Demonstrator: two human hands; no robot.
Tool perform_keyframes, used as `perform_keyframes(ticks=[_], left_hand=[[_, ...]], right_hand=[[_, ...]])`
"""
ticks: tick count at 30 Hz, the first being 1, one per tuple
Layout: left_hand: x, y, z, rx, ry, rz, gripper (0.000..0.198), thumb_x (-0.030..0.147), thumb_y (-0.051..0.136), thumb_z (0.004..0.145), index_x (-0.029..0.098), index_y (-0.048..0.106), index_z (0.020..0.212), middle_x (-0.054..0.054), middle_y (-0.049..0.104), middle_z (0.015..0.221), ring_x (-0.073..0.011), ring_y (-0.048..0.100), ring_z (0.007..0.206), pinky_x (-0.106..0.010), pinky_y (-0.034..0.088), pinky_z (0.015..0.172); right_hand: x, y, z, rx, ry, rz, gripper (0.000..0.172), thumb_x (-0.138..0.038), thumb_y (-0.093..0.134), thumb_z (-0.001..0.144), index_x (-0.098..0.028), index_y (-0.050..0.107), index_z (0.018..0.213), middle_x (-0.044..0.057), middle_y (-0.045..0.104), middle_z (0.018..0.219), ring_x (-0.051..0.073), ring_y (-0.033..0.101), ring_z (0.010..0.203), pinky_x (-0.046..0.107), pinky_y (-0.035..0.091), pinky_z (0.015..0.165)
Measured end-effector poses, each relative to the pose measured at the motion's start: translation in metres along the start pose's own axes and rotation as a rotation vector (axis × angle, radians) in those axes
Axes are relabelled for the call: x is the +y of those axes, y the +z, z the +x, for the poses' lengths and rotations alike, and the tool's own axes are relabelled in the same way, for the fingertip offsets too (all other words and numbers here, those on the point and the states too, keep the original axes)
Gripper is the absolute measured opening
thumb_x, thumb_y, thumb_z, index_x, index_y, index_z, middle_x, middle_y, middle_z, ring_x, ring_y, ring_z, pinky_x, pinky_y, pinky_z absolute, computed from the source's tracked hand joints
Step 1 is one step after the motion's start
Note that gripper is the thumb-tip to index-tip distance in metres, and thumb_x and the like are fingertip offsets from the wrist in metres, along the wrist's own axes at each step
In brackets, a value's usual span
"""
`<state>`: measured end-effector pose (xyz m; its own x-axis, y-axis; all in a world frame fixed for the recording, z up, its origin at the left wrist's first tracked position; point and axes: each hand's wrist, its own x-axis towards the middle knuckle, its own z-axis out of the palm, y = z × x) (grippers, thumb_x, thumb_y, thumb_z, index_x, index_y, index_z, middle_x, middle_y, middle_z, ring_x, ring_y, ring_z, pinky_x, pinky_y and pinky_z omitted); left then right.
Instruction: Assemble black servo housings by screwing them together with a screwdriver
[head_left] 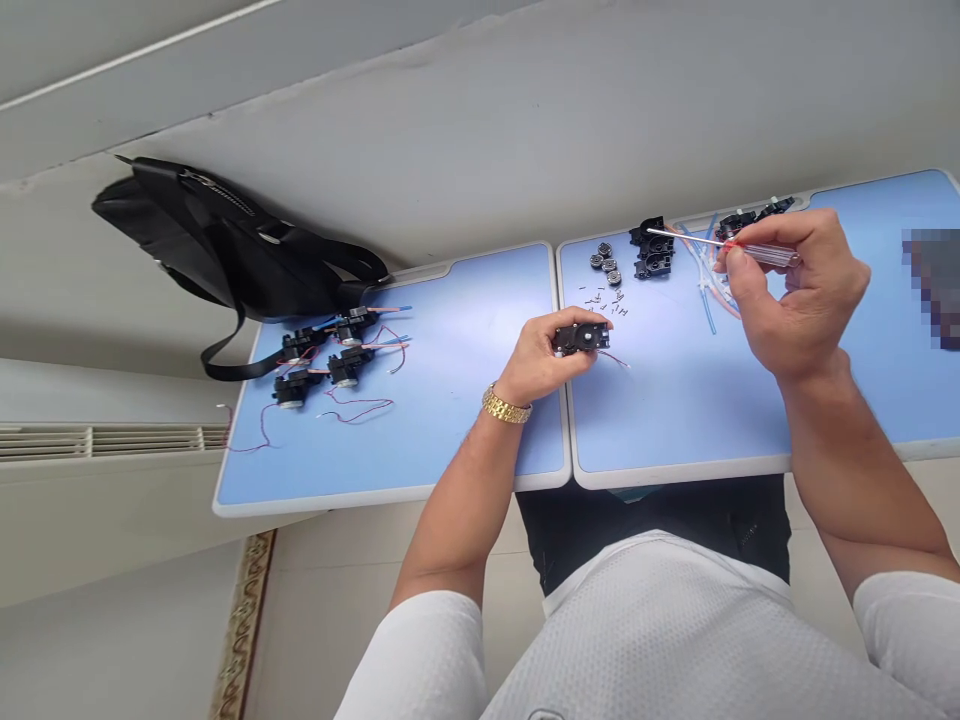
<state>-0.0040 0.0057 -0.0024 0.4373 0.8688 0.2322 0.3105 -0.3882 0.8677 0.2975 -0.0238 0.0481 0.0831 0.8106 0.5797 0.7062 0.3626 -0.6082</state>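
Note:
My left hand (541,357), with a gold watch on the wrist, is closed around a small black motor unit (582,338) with thin red wires, held just above the blue table (465,400) near the seam between its two halves. My right hand (795,290) is raised over the right half and grips a screwdriver (720,243) with a clear handle; its metal shaft points left toward a black plastic housing (652,250). Tiny screws (604,298) lie scattered between the two hands, with three round metal parts (606,262) behind them.
Several black motor units with red wires (330,365) lie on the left half. A black bag (232,245) rests against the wall at the table's left corner. More black parts (754,215) and blue and orange tubes (709,285) lie at the back right. A radiator (105,440) is at left.

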Motion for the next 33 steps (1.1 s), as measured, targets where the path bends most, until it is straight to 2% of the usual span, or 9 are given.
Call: perform_keyframes(ticks=[3,5,9,11,14,20,24,29,33], left_hand=[[-0.002,0.003,0.002,-0.011,0.007,0.003,0.037,0.022,0.070,0.079,0.023,0.087,0.112,-0.005,0.089,0.102,-0.0180,0.078,0.080,-0.031,0.067,0.069],[-0.003,0.005,0.003,-0.013,0.018,-0.012,0.038,0.022,0.070,0.078,0.023,0.087,0.112,-0.006,0.089,0.104,-0.0185,0.078,0.081,-0.031,0.067,0.070],[-0.004,0.008,0.004,-0.025,0.043,-0.036,0.039,0.020,0.070,0.078,0.024,0.088,0.113,-0.006,0.089,0.108,-0.0205,0.081,0.090,-0.034,0.069,0.078],[-0.004,0.009,0.004,-0.036,0.059,-0.060,0.039,0.021,0.071,0.079,0.024,0.088,0.114,-0.006,0.089,0.110,-0.0209,0.082,0.093,-0.035,0.069,0.081],[-0.002,0.010,0.005,-0.054,0.092,-0.116,0.040,0.021,0.073,0.080,0.025,0.088,0.117,-0.006,0.088,0.115,-0.0220,0.083,0.101,-0.036,0.070,0.088],[0.007,0.013,0.005,-0.073,0.122,-0.174,0.040,0.019,0.074,0.081,0.024,0.089,0.118,-0.006,0.088,0.118,-0.0203,0.081,0.103,-0.032,0.065,0.086],[0.009,0.018,0.005,-0.075,0.079,-0.171,0.038,0.021,0.076,0.082,0.022,0.089,0.117,-0.007,0.088,0.118,-0.0198,0.080,0.102,-0.032,0.063,0.087],[0.006,0.021,0.008,-0.072,0.020,-0.147,0.038,0.022,0.077,0.080,0.021,0.089,0.116,-0.007,0.088,0.115,-0.0203,0.079,0.101,-0.032,0.063,0.089],[0.004,0.021,0.010,-0.084,-0.037,-0.131,0.039,0.022,0.078,0.077,0.019,0.089,0.114,-0.007,0.087,0.113,-0.0208,0.078,0.099,-0.033,0.062,0.089]], right_hand=[[0.015,0.009,0.002,0.018,0.008,-0.023,0.034,-0.041,0.053,0.118,-0.041,0.068,0.148,0.008,0.084,0.112,0.034,0.084,0.103,0.055,0.068,0.082],[0.027,0.017,0.003,0.041,-0.008,0.050,0.028,-0.041,0.056,0.116,-0.039,0.069,0.141,0.008,0.084,0.114,0.034,0.085,0.102,0.056,0.069,0.082],[0.040,0.027,0.008,0.055,-0.002,0.179,0.009,-0.040,0.073,0.104,-0.034,0.071,0.111,0.005,0.085,0.105,0.031,0.085,0.099,0.052,0.070,0.085],[0.038,0.028,0.009,0.038,0.019,0.235,0.013,-0.038,0.080,0.096,-0.031,0.070,0.101,0.004,0.086,0.102,0.029,0.085,0.099,0.049,0.069,0.087],[0.032,0.021,0.003,-0.001,0.046,0.264,0.014,-0.035,0.082,0.093,-0.029,0.075,0.103,0.005,0.087,0.104,0.027,0.085,0.100,0.044,0.068,0.088],[0.040,0.004,-0.051,-0.269,0.099,0.064,0.018,-0.037,0.075,0.099,-0.028,0.084,0.111,0.004,0.090,0.105,0.026,0.086,0.098,0.041,0.068,0.087],[0.057,0.004,-0.082,-0.272,0.053,-0.160,0.023,-0.037,0.064,0.104,-0.025,0.082,0.112,0.009,0.090,0.110,0.030,0.085,0.099,0.044,0.067,0.087],[0.061,0.016,-0.089,-0.281,0.020,-0.294,0.024,-0.029,0.058,0.106,-0.024,0.081,0.110,0.014,0.087,0.110,0.036,0.079,0.109,0.050,0.061,0.097],[0.057,0.022,-0.084,-0.319,0.022,-0.361,0.024,-0.029,0.057,0.107,-0.023,0.080,0.110,0.015,0.086,0.115,0.036,0.075,0.114,0.048,0.058,0.097]])
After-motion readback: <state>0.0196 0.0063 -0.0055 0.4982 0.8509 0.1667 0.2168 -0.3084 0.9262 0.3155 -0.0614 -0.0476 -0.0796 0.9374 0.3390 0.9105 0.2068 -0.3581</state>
